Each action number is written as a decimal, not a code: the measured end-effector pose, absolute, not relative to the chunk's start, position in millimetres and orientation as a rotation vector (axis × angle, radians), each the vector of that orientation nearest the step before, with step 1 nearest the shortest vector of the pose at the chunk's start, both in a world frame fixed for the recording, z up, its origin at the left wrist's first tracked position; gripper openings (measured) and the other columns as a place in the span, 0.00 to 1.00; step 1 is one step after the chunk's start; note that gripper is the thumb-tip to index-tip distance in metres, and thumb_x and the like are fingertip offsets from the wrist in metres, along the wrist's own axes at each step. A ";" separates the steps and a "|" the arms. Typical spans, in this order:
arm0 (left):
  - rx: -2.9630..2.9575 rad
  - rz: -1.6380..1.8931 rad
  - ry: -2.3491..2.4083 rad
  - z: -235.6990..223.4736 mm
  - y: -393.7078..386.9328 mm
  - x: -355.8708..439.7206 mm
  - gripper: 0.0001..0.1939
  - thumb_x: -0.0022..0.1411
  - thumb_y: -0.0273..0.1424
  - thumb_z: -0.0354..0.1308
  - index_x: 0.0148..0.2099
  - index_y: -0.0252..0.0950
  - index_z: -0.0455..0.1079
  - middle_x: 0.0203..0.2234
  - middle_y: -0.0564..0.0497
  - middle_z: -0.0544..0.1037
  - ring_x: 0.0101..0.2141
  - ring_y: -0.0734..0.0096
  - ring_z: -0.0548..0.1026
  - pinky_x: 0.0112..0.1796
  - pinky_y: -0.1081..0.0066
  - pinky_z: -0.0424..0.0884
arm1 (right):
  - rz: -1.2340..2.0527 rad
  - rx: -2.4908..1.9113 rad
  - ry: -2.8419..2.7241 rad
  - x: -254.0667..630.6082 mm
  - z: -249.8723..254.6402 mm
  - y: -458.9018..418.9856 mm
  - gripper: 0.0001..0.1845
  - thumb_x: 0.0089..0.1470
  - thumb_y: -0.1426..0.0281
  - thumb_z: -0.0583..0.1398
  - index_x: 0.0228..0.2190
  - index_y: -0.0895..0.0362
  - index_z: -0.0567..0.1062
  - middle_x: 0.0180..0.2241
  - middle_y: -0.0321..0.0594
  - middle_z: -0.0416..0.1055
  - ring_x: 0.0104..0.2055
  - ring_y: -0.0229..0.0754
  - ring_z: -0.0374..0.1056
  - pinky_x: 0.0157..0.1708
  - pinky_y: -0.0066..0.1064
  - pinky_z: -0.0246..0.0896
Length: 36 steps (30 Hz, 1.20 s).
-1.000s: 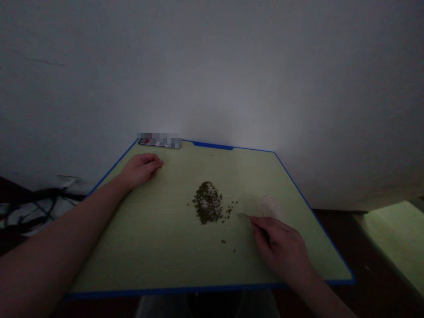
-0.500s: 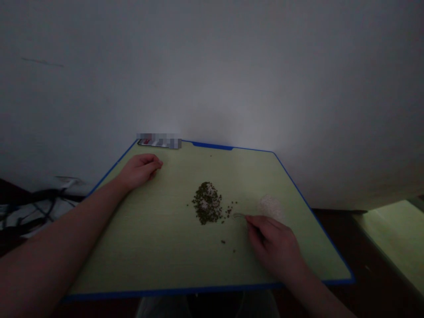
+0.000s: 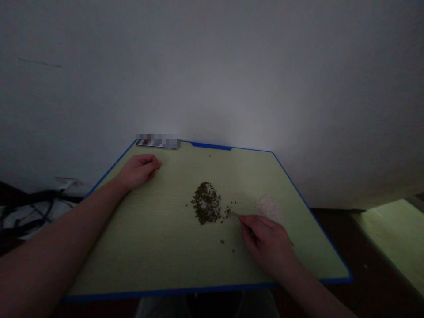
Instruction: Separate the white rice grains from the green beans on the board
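My right hand [image 3: 265, 243] is closed in a pinch around thin metal tweezers [image 3: 233, 214], whose tips point left at a few loose beans. Just beyond those beans lies a pile of small green beans [image 3: 205, 212] mixed with pale grains, like mung beans and rice. A separate heap of pale rice-like grains [image 3: 267, 204] spreads behind my right hand and is partly covered by it. My left hand [image 3: 141, 170] rests at the left of the table, its fingers curled together, with nothing visible in them.
The light table [image 3: 149, 251] has a blue edge and stands against a pale wall. A phone [image 3: 158, 143] lies at its back left corner. Several stray beans [image 3: 222, 241] dot the surface. Dark cables [image 3: 39, 207] are at the far left, and another light surface [image 3: 394, 238] at the right.
My right hand has shifted slightly left, bringing the tweezers' tips up to the loose beans beside the mixed pile. My left hand stays in place.
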<state>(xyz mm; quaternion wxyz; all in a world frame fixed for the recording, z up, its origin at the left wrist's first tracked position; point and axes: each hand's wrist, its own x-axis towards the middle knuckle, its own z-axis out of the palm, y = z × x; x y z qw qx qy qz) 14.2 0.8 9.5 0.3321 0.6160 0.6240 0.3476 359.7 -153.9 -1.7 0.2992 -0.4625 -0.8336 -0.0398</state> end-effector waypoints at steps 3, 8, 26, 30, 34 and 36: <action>1.600 0.912 1.626 10.2 0.4 14.4 0.12 0.51 0.37 0.56 0.21 0.38 0.63 0.11 0.56 0.63 0.16 0.75 0.60 0.21 0.72 0.56 | -0.114 -1.238 -2.209 360.6 -0.2 -152.7 0.12 0.59 0.76 0.54 0.38 0.60 0.77 0.33 0.43 0.79 0.33 0.42 0.76 0.35 0.33 0.73; 1.603 0.918 1.614 11.7 -0.8 15.5 0.10 0.50 0.37 0.56 0.21 0.38 0.64 0.11 0.56 0.64 0.16 0.75 0.60 0.21 0.72 0.56 | -0.178 -1.345 -2.165 371.7 3.1 -151.7 0.12 0.59 0.74 0.53 0.38 0.60 0.77 0.32 0.43 0.79 0.31 0.43 0.76 0.33 0.35 0.73; 1.599 0.890 1.604 9.5 0.8 13.6 0.11 0.52 0.38 0.55 0.24 0.37 0.64 0.11 0.59 0.63 0.16 0.76 0.60 0.21 0.72 0.56 | -0.163 -1.405 -2.108 379.6 11.1 -141.5 0.13 0.59 0.72 0.54 0.38 0.59 0.78 0.34 0.44 0.80 0.33 0.44 0.77 0.35 0.34 0.74; 1.632 0.882 1.611 10.2 0.7 13.6 0.12 0.53 0.38 0.54 0.24 0.36 0.63 0.11 0.59 0.63 0.16 0.76 0.60 0.22 0.73 0.56 | -0.122 -1.445 -2.097 384.8 19.6 -134.6 0.13 0.58 0.72 0.54 0.38 0.58 0.78 0.35 0.44 0.80 0.33 0.44 0.77 0.35 0.34 0.74; 1.640 0.876 1.617 8.4 2.2 11.8 0.13 0.53 0.39 0.54 0.23 0.37 0.63 0.11 0.59 0.63 0.16 0.76 0.60 0.22 0.72 0.56 | -0.052 -1.441 -2.167 380.2 16.8 -133.9 0.14 0.58 0.73 0.53 0.38 0.59 0.78 0.33 0.43 0.80 0.33 0.43 0.77 0.35 0.35 0.73; 1.643 0.868 1.618 7.6 2.5 11.5 0.13 0.53 0.39 0.54 0.23 0.37 0.63 0.11 0.59 0.64 0.16 0.76 0.60 0.22 0.72 0.57 | -0.031 -1.433 -2.185 378.3 13.4 -136.2 0.14 0.58 0.73 0.53 0.39 0.59 0.78 0.33 0.43 0.80 0.32 0.43 0.76 0.34 0.35 0.73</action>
